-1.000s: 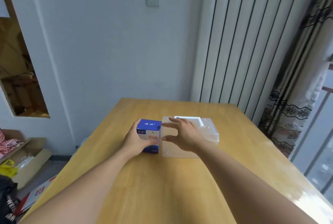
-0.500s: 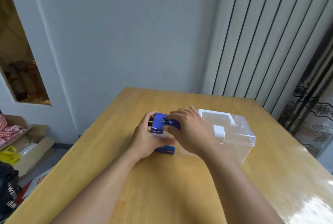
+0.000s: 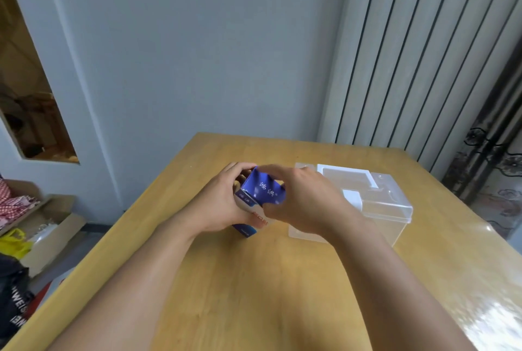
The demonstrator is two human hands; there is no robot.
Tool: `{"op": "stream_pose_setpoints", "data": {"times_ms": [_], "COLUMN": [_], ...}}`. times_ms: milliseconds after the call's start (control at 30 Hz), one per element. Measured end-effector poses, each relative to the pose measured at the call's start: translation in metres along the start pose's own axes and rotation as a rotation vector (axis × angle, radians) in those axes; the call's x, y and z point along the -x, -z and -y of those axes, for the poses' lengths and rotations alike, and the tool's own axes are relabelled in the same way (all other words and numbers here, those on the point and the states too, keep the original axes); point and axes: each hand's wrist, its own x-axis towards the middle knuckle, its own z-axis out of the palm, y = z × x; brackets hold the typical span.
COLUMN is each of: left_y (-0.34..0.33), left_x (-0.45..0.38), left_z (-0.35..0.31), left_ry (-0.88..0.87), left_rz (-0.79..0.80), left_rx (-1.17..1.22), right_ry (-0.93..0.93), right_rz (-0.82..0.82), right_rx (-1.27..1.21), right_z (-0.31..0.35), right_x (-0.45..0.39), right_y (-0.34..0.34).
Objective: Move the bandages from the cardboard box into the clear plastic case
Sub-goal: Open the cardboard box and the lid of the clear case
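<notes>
Since half a second ago the cardboard box (image 3: 261,194) has tipped up between both hands. The left hand (image 3: 223,206) grips its left side; the right hand (image 3: 306,203) pinches its blue top flap. Just right of the right hand, the clear plastic case (image 3: 378,203) sits lidded on the bench (image 3: 254,288).

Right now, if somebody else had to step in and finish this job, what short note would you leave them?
Left hand: grips the blue cardboard box from its left side, holding it tilted on the wooden table.
Right hand: its grip pinches the box's blue top flap, which looks partly lifted.
Clear plastic case: stands on the table just right of the hands, its lid with the white latch apparently down.
Done: box picked up and its opening apparently started.
Left: finish opening the box, open the case, move the bandages across. No bandages are in sight yet.
</notes>
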Motion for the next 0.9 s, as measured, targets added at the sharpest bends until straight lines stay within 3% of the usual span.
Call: {"op": "stream_pose_setpoints", "data": {"times_ms": [200,367,500,567,667,800,900], "left_y": [0.005,0.005,0.006,0.008,0.007,0.000,0.000], "left_x": [0.003,0.004,0.003,0.003,0.002,0.002,0.000], "left_z": [0.000,0.007,0.012,0.013,0.014,0.005,0.004], "left_ry": [0.046,0.107,0.172,0.221,0.285,0.342,0.423], "left_rz": [0.003,0.063,0.070,0.039,-0.020,-0.088,-0.062], "left_rx": [0.007,0.091,0.206,0.293,0.343,0.327,0.374], "right_ry": [0.120,0.048,-0.020,-0.074,-0.027,0.039,0.062], "right_rz": [-0.079,-0.214,-0.568,-0.665,-0.572,-0.282,-0.197], "right_rx": [0.078,-0.055,-0.042,-0.003,0.075,0.125,0.160], "right_z": [0.007,-0.009,-0.022,-0.025,-0.021,-0.008,-0.003], "right_x": [-0.002,-0.010,-0.016,-0.017,-0.017,-0.011,-0.009], "right_y": [-0.009,-0.012,-0.015,-0.016,-0.019,-0.021,-0.022]}}
